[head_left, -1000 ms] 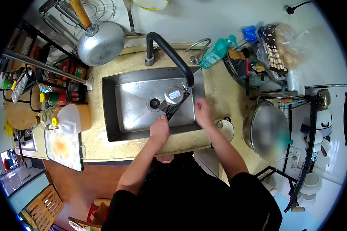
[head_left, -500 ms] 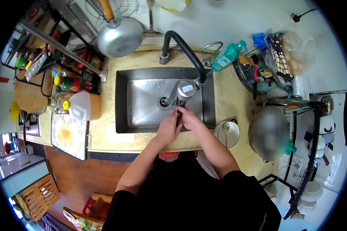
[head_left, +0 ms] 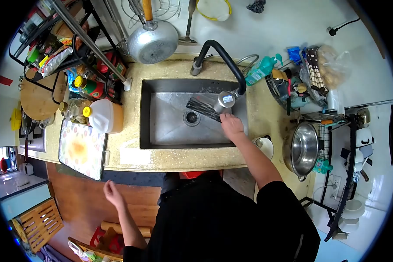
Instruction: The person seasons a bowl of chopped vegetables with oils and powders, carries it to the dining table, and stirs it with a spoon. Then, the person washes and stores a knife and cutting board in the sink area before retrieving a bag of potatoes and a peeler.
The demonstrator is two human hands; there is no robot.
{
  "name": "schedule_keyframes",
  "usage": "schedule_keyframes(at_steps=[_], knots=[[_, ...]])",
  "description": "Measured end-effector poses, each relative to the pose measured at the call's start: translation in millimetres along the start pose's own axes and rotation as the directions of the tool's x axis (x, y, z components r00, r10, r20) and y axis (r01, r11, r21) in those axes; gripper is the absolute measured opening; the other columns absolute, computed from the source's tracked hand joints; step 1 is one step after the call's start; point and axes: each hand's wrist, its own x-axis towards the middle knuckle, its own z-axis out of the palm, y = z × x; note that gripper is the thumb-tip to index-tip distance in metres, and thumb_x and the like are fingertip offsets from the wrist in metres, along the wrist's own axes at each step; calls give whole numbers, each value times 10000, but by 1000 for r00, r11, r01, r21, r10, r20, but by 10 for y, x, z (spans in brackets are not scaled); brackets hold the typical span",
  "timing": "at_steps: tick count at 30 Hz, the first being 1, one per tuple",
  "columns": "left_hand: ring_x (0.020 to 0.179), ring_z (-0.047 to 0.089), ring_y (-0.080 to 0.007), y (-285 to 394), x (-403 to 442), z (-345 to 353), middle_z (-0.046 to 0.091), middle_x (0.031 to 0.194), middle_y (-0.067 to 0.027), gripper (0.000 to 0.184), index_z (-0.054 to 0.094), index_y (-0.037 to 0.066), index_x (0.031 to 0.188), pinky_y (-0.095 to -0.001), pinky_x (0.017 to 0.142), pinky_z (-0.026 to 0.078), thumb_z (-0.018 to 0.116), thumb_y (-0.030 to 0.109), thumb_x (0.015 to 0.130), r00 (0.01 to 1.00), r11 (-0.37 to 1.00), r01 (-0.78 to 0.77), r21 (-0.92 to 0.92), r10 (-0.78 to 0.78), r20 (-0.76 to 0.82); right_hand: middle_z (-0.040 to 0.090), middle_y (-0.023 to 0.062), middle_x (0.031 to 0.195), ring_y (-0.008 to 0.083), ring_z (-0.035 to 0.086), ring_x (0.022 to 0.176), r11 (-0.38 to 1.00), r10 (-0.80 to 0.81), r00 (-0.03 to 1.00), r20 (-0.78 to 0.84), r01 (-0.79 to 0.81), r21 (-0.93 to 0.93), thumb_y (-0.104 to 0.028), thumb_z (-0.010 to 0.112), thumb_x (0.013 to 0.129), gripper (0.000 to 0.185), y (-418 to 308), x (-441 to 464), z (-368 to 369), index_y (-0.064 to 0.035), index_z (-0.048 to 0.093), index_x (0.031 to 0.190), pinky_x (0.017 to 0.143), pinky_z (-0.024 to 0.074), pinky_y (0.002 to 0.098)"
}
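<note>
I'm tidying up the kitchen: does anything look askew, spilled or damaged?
The floral board left of the sink sits askew, its near end jutting past the counter edge. The orange-brown blotch on it may be stain or pattern; I can't tell.

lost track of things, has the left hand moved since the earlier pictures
Yes: the left hand has gone from the sink, back and to the person's left, past the front edge of the counter.

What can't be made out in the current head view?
All head view:
- Held end of the black slatted piece: hidden by the right hand.
- Wording on the label: too small.
- Part of the white container: behind the right forearm.
- Upper-left rack: cut off by the dark image edge.
</note>
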Motion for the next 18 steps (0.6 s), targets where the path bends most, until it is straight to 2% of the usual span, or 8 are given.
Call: schedule_keyframes(at_steps=[3, 4, 7, 11, 12, 15, 16, 18], knots=[[746, 481, -80, -312, 444, -318, 549, 879, 13, 149, 601, 39, 1101, -240, 639, 416, 562, 172, 1048, 918, 954, 226, -198, -277, -285, 690, 145, 961, 335, 700, 917, 989, -102, 994, -25, 99, -105, -141, 696, 824, 228, 101, 73, -45, -57, 589, 1006, 765, 581, 453], [706, 441, -86, -451, 621, -459, 504, 847, 24, 130, 559, 70, 1104, -230, 598, 382, 553, 189, 1053, 886, 891, 361, -276, -420, -197, 690, 139, 961, 330, 702, 917, 983, -128, 991, -28, 123, -136, -139, 695, 826, 217, 108, 76, -69, -58, 592, 1000, 758, 583, 450], [701, 428, -96, -1044, 1039, -674, 496, 844, 24, 195, 535, 81, 1116, -231, 595, 377, 584, 257, 1049, 929, 818, 328, -473, -370, 4, 706, 137, 940, 284, 713, 921, 986, -94, 994, 47, 99, -133, -116, 559, 891, 162, 27, 23, -267, -45, 605, 1030, 760, 585, 403], [706, 401, -122, -628, 1229, -492, 472, 825, 31, 346, 572, 102, 1164, -316, 702, 414, 506, 430, 1077, 733, 580, 564, -588, -680, 32, 714, 146, 933, 299, 721, 910, 978, -83, 980, 179, 115, -176, -124, 585, 877, 165, -161, -153, -590, -43, 611, 1018, 749, 588, 411], [903, 555, -177, -800, 1341, -573, 609, 1072, -15, 486, 533, 105, 1360, -379, 866, 470, 431, 493, 1086, 751, 546, 598, -587, -636, 174, 716, 148, 927, 306, 724, 901, 966, -140, 976, 169, 172, -194, -127, 596, 872, 165, -137, -229, -645, -44, 614, 1012, 742, 588, 418], [1262, 543, -252, -808, 1448, -496, 529, 1461, -63, 626, 404, 113, 1528, -434, 1065, 441, 395, 545, 1075, 810, 439, 516, -736, -529, 252, 718, 149, 905, 323, 727, 874, 982, -43, 977, 211, 80, -171, -151, 627, 873, 160, -150, -336, -772, -55, 617, 1001, 730, 586, 444], [1456, 390, -298, -728, 1465, -495, 327, 1644, -68, 689, 296, 130, 1600, -463, 1174, 367, 355, 567, 1070, 798, 442, 547, -711, -533, 283, 717, 148, 898, 328, 727, 865, 988, 33, 970, 240, 5, -155, -160, 637, 876, 159, -166, -364, -797, -61, 616, 999, 727, 585, 453], [1408, 443, -293, -685, 1504, -451, 413, 1588, -73, 672, 344, 119, 1573, -460, 1155, 382, 395, 558, 1067, 802, 427, 549, -718, -509, 311, 710, 148, 893, 333, 721, 852, 975, 23, 973, 229, 29, -220, -195, 659, 886, 167, -199, -447, -750, -68, 616, 985, 720, 575, 470]])
